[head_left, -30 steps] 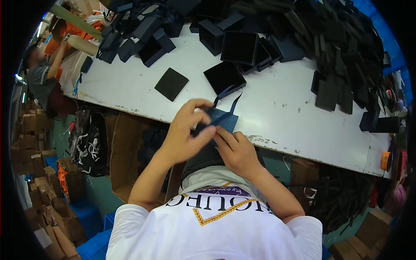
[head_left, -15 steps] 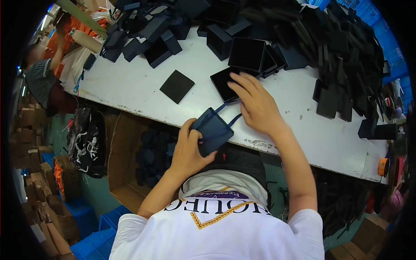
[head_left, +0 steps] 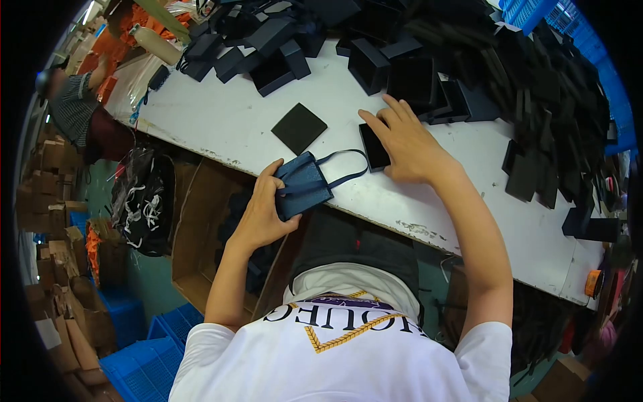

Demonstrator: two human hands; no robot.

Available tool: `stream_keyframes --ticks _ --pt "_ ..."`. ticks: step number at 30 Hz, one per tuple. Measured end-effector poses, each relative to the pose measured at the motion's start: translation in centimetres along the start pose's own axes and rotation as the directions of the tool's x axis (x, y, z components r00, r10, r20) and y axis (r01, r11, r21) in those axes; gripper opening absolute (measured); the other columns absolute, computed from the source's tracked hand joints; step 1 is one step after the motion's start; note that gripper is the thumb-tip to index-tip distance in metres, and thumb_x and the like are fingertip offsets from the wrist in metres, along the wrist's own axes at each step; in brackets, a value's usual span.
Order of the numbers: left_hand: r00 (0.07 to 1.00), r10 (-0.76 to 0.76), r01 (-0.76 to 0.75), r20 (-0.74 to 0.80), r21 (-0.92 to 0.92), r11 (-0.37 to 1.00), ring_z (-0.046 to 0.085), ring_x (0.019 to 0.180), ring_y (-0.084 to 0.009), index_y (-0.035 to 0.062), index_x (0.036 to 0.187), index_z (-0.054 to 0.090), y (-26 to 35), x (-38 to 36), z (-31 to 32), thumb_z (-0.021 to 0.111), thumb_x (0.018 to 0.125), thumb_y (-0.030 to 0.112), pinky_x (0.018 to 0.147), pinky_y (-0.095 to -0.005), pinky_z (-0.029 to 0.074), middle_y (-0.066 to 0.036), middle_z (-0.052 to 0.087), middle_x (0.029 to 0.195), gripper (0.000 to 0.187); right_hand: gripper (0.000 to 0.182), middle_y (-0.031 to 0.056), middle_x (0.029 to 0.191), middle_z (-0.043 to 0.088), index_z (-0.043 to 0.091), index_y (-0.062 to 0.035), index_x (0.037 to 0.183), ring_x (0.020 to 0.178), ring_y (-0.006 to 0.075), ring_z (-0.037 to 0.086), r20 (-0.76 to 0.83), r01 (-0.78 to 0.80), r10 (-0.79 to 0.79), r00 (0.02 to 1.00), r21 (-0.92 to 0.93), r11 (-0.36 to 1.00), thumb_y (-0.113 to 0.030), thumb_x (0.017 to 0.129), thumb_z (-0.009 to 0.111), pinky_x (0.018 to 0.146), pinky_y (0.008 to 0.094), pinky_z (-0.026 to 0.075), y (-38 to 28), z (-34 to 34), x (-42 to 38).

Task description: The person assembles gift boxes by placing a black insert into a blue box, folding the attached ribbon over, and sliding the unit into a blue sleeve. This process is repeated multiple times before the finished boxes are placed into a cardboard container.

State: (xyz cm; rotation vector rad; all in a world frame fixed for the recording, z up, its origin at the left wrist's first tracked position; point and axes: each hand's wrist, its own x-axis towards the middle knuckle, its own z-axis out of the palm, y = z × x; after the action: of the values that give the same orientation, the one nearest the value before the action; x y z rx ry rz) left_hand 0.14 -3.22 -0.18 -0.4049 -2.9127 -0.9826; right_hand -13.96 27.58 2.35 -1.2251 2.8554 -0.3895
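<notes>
My left hand [head_left: 258, 211] is closed around a small navy gift bag [head_left: 305, 184], held at the table's near edge. The bag is tilted, and its ribbon handles [head_left: 348, 153] stick out to the right. My right hand [head_left: 415, 144] spans a shallow dark box [head_left: 374, 149] on the table, with fingers at its far edge and the thumb side at its near edge. The palm hides the box's right part. A flat black square pad [head_left: 299, 128] lies on the table, beyond the bag.
Dark boxes [head_left: 271, 74] are heaped at the back. A large pile of black pads [head_left: 529, 100] covers the right. Below the table's left edge stands a cardboard carton [head_left: 194, 234] with dark items. Blue crates [head_left: 144, 372] are at lower left; another person [head_left: 84, 110] is at far left.
The bag has turned so its handles point right, over the table. My right hand has come down onto the dark box, which now stands apart from the boxes behind. The camera view has shifted.
</notes>
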Motion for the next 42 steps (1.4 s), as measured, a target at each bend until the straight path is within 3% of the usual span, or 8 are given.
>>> stream_keyframes --ticks 8,13,20,32,35,38,39,42 --pt "0.992 0.007 -0.012 -0.129 -0.036 0.999 0.053 0.131 -0.0470 0.0072 0.107 0.039 -0.9 -0.2 1.8 0.100 0.058 0.018 0.101 -0.0461 0.053 -0.027 0.042 0.153 0.078 0.104 0.0221 0.152 0.046 0.034 -0.0047 0.159 0.138 0.0409 0.045 0.030 -0.094 0.090 0.996 0.179 0.979 -0.007 0.066 0.081 0.118 0.0463 0.034 0.9 0.0 -2.0" --pt "0.983 0.107 -0.105 -0.151 0.023 0.994 0.060 0.122 -0.0450 0.0073 0.100 0.040 -0.6 0.7 1.6 0.102 0.055 0.020 0.097 -0.0438 0.055 -0.027 0.053 0.145 0.078 0.098 0.0155 0.147 0.052 0.042 -0.0035 0.153 0.131 0.0362 0.048 -0.388 0.155 0.014 0.922 0.399 0.904 -0.009 0.062 0.081 0.108 0.0459 0.039 -4.9 -2.2 -1.7" --pt "0.962 0.159 -0.162 -0.224 0.004 0.987 0.059 0.128 -0.0470 0.0076 0.092 0.044 -0.9 0.6 2.6 0.102 0.055 0.020 0.100 -0.0452 0.055 -0.028 0.053 0.147 0.071 0.099 0.0164 0.145 0.052 0.040 0.0000 0.152 0.127 0.0370 0.048 -0.341 -0.184 0.280 0.897 0.287 0.940 -0.009 0.063 0.081 0.100 0.0453 0.041 -4.9 3.5 0.3" --pt "0.960 0.165 -0.176 -0.226 -0.031 0.984 0.053 0.134 -0.0471 0.0086 0.093 0.045 -1.2 1.3 3.0 0.101 0.055 0.018 0.108 -0.0500 0.047 -0.027 0.053 0.148 0.069 0.099 0.0184 0.141 0.053 0.039 0.0033 0.152 0.122 0.0378 0.050 -0.191 -0.091 0.150 0.970 0.284 0.954 -0.011 0.064 0.082 0.097 0.0458 0.042 -4.1 3.2 0.0" --pt "0.967 0.144 -0.155 -0.212 -0.038 0.987 0.054 0.133 -0.0455 0.0086 0.098 0.044 -1.3 1.1 3.2 0.101 0.055 0.017 0.107 -0.0491 0.047 -0.026 0.052 0.148 0.072 0.095 0.0171 0.140 0.054 0.040 0.0011 0.152 0.123 0.0377 0.050 -0.157 0.035 0.005 0.988 0.250 0.968 -0.009 0.067 0.080 0.099 0.0468 0.042 -5.5 3.1 -0.3" --pt "0.981 0.129 -0.135 -0.142 -0.034 0.990 0.056 0.129 -0.0433 0.0085 0.102 0.043 -1.4 0.8 2.3 0.101 0.055 0.017 0.105 -0.0467 0.045 -0.024 0.051 0.148 0.075 0.091 0.0150 0.143 0.054 0.041 -0.0028 0.153 0.126 0.0368 0.049 -0.073 0.118 -0.098 0.993 0.361 0.925 -0.006 0.070 0.078 0.100 0.0475 0.040 -4.6 1.3 -0.9" --pt "0.988 0.116 -0.121 -0.099 -0.045 0.992 0.056 0.128 -0.0424 0.0085 0.103 0.043 -1.4 0.6 2.1 0.101 0.055 0.017 0.104 -0.0460 0.045 -0.023 0.051 0.148 0.076 0.094 0.0135 0.148 0.052 0.039 -0.0063 0.155 0.137 0.0377 0.045 0.006 0.086 -0.098 0.995 0.418 0.904 -0.006 0.070 0.078 0.111 0.0525 0.036 -4.0 1.4 -1.4" --pt "0.991 0.132 -0.133 -0.028 -0.075 0.988 0.052 0.128 -0.0413 0.0086 0.106 0.043 -1.4 0.1 2.1 0.100 0.057 0.020 0.105 -0.0465 0.040 -0.023 0.048 0.149 0.076 0.099 0.0143 0.153 0.049 0.036 -0.0065 0.157 0.147 0.0390 0.036 0.074 0.146 -0.191 0.979 0.398 0.906 -0.008 0.069 0.081 0.122 0.0593 0.025 -3.6 1.4 -2.1"
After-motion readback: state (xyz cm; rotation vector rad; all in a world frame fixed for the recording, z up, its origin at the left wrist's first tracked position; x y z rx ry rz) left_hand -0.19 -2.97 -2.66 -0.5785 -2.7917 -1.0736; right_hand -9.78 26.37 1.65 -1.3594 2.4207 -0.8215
